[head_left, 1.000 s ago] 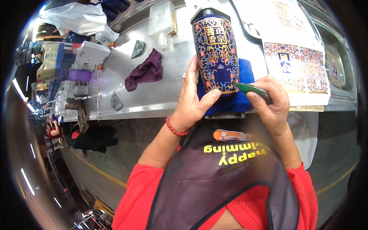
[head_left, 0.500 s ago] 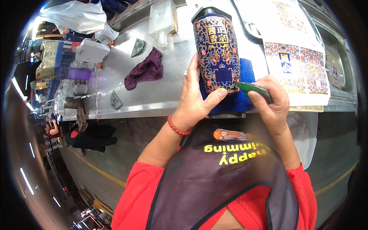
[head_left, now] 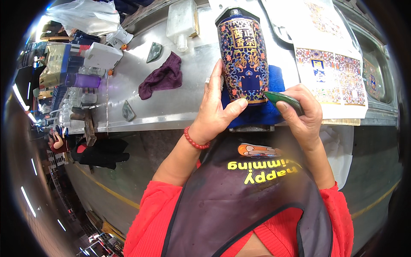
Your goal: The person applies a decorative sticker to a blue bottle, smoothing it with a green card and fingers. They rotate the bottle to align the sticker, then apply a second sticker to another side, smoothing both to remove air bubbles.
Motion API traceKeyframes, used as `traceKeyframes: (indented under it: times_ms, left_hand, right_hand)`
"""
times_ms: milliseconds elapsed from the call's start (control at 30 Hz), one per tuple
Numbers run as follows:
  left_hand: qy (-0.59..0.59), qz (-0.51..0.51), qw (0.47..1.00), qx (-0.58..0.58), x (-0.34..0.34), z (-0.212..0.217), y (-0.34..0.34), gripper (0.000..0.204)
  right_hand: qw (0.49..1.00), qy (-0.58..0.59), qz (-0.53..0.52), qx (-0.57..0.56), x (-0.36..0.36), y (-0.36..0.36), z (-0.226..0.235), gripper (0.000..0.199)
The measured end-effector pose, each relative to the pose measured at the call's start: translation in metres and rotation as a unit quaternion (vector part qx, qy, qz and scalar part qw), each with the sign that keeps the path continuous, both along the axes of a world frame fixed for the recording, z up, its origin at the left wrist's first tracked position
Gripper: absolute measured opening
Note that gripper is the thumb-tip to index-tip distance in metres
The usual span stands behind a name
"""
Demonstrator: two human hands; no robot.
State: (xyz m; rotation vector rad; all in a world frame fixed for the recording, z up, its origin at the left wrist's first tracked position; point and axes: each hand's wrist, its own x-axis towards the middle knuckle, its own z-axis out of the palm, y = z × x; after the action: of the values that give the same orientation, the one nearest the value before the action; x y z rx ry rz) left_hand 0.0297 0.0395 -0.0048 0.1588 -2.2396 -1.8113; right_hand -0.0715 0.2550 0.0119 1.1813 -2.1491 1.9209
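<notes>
A dark blue bottle [head_left: 244, 64] with a dense floral pattern and gold lettering lies on a folded blue towel [head_left: 275, 79], its neck pointing away from me. My left hand [head_left: 216, 111] grips the bottle's left side, the thumb bent over its lower end and the fingers stretched along the side. Between the thumb and fingers of my right hand [head_left: 306, 111] is a flat green scraper [head_left: 282, 99], like polished stone. Its tip touches the bottle, or nearly so, at the lower right edge. The bottle's underside is hidden.
Printed floral sheets [head_left: 329, 79] lie to the right on the metal table [head_left: 192, 109]. On the left are a purple cloth [head_left: 165, 77], two more greenish flat scrapers, one a stone-like piece [head_left: 154, 52], and a clear glass bottle [head_left: 182, 21]. A dark tray edge stands behind the patterned bottle.
My left hand has shifted slightly left, its thumb drawn back a little along the bottle's lower end. The right hand and scraper have barely moved.
</notes>
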Motion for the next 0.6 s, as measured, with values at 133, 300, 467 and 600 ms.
traceKeyframes:
  times_ms: [133, 300, 467, 600]
  left_hand:
    - [-0.004, -0.012, 1.000, 0.019, 0.001, 0.001, -0.002, 0.100]
    - [0.002, -0.025, 1.000, 0.003, 0.002, -0.001, -0.007, 0.102]
    - [0.024, -0.032, 0.988, -0.147, 0.006, -0.007, -0.009, 0.106]
    - [0.072, 0.026, 0.927, -0.367, 0.006, -0.006, -0.010, 0.110]
  right_hand:
    - [0.982, 0.169, -0.042, 0.074, 0.002, -0.005, 0.011, 0.020]
    - [0.926, 0.347, 0.016, 0.151, 0.007, -0.006, 0.022, 0.023]
    - [0.952, 0.271, 0.053, 0.133, 0.012, 0.000, 0.016, 0.026]
    - [0.974, 0.213, 0.016, 0.078, 0.009, 0.005, 0.009, 0.033]
